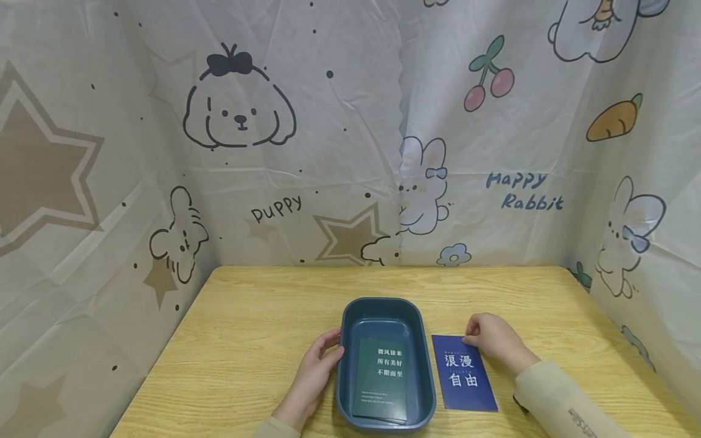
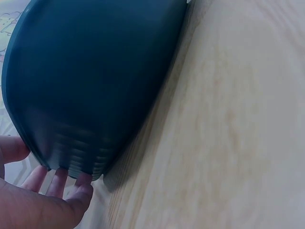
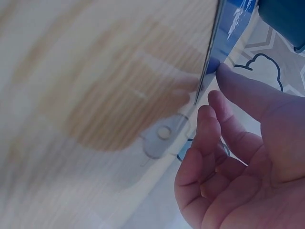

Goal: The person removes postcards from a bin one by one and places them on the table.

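Note:
A dark teal rectangular tray (image 1: 429, 371) stands on the table, with a green card (image 1: 375, 386) bearing white characters inside it. More card edges show beneath the green one. My left hand (image 1: 314, 371) rests against the tray's left side, thumb at the rim and fingertips on the outer wall (image 2: 86, 95). To the tray's right lies a blue card (image 1: 462, 392) with large white characters. My right hand (image 1: 501, 344) pinches its upper right corner; the thumb (image 3: 236, 86) lies on the blue face and the other fingers curl by the edge.
The wood-grain table (image 1: 246, 334) ends at a back edge against a printed cloth (image 1: 328, 121), which also hangs at both sides. A small dark object (image 1: 520, 403) shows partly under the right sleeve.

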`<control>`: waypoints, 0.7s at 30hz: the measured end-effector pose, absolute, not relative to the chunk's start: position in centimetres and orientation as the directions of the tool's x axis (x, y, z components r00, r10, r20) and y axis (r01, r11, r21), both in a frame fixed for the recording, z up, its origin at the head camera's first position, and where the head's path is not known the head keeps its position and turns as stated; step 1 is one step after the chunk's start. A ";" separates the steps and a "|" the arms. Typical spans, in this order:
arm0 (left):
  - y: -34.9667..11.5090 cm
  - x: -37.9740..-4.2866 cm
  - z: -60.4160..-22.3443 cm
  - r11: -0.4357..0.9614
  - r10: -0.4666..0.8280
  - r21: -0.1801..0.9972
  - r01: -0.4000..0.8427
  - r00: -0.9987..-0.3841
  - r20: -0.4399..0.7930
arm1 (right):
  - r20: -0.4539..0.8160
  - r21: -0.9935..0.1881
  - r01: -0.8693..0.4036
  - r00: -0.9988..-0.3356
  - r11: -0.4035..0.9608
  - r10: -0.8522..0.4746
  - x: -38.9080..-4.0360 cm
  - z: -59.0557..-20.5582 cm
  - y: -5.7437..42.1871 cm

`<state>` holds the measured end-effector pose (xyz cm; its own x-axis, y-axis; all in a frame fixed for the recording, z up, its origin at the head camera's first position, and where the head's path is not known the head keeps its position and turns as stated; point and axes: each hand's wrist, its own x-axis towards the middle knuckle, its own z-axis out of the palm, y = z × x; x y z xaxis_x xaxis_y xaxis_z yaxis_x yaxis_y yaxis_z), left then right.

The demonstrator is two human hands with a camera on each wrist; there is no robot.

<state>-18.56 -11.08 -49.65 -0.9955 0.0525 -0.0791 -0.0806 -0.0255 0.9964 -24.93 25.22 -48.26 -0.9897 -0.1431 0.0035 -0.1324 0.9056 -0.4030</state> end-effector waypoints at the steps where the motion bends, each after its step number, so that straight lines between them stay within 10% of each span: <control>1: -11.1 -18.5 -49.6 -0.025 0.052 0.996 -0.080 -0.996 -0.079 | 0.006 -0.401 -0.132 -0.990 0.907 -0.141 -24.9 -48.3 25.2; 21: -11.1 -18.5 -49.6 -0.018 0.049 0.995 -0.094 -0.994 -0.093 | 0.207 -0.436 -0.267 -0.959 0.859 -0.193 -24.7 -44.4 20.9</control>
